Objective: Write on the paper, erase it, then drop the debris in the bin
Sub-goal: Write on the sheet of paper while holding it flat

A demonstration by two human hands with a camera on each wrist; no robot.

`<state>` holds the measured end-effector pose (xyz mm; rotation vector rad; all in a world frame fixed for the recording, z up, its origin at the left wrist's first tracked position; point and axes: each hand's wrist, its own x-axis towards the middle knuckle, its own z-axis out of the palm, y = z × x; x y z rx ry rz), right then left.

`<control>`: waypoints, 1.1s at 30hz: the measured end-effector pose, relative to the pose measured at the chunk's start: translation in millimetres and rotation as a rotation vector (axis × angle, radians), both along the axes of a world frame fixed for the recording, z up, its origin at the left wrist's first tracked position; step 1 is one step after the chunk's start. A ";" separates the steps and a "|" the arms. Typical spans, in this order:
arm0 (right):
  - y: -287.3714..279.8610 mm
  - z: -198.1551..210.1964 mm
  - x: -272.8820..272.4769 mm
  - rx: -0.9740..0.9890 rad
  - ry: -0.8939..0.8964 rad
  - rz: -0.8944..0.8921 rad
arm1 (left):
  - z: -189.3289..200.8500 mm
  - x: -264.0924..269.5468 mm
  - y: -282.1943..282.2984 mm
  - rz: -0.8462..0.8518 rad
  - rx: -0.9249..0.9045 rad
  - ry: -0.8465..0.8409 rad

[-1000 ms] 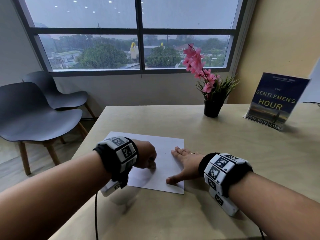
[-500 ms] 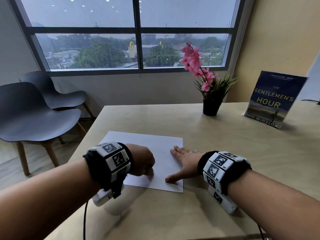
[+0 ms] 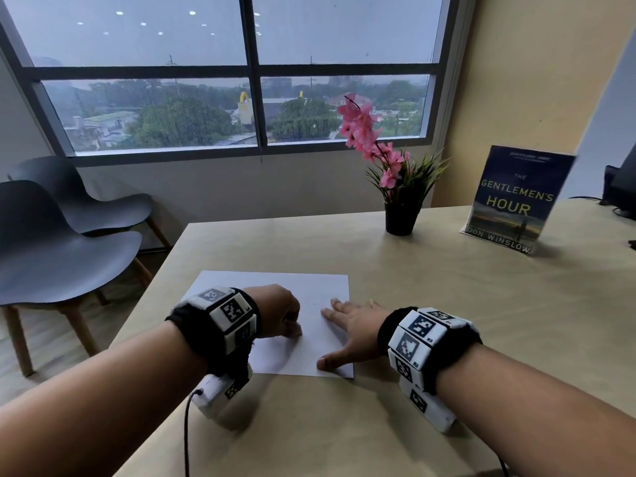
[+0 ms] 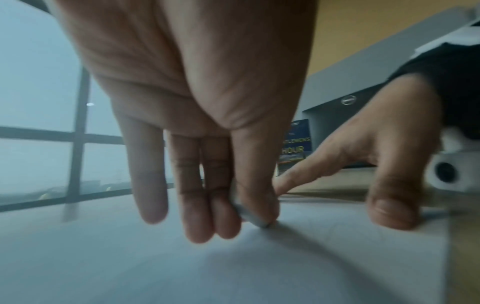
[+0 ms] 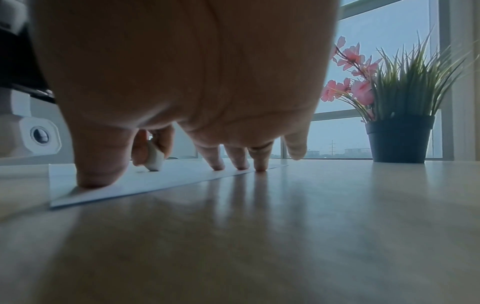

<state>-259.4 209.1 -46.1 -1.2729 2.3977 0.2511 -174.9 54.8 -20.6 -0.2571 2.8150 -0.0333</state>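
Note:
A white sheet of paper [image 3: 296,290] lies flat on the wooden table [image 3: 447,304] near its left front part. My left hand [image 3: 280,313] is curled over the sheet and pinches a small white eraser [image 4: 253,217], whose lower end touches the paper [image 4: 182,257]; the eraser [image 5: 153,159] also shows in the right wrist view. My right hand [image 3: 347,330] lies flat on the paper's right edge, fingers straight and spread, thumb near the front right corner. Its fingertips [image 5: 218,164] press the sheet [image 5: 182,176] down. No bin is in view.
A black pot with pink flowers and grass [image 3: 401,201] stands at the table's far middle. A book [image 3: 516,201] stands upright at the far right, a dark device [image 3: 619,191] beyond it. Two grey chairs [image 3: 62,235] stand left of the table under the window.
My left hand with the eraser has shifted slightly back and forth over the paper's middle. The right hand stays pressed on the paper's right edge.

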 end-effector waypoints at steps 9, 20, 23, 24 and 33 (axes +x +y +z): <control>-1.2 -1.0 -0.7 0.002 -0.007 -0.005 | 5.3 -2.0 8.6 -0.061 -0.065 -0.059; -0.6 -2.1 -1.7 -0.001 -0.028 -0.018 | 6.7 -8.4 23.5 -0.112 -0.107 -0.077; -0.5 -2.7 -2.6 -0.003 -0.034 -0.016 | 4.7 -7.9 29.7 -0.166 -0.124 -0.122; -0.5 -2.9 -2.3 -0.002 -0.036 -0.018 | 5.4 -7.9 27.6 -0.150 -0.124 -0.119; 0.2 0.2 0.5 0.002 -0.043 -0.027 | 3.2 5.3 16.4 -0.117 -0.091 -0.130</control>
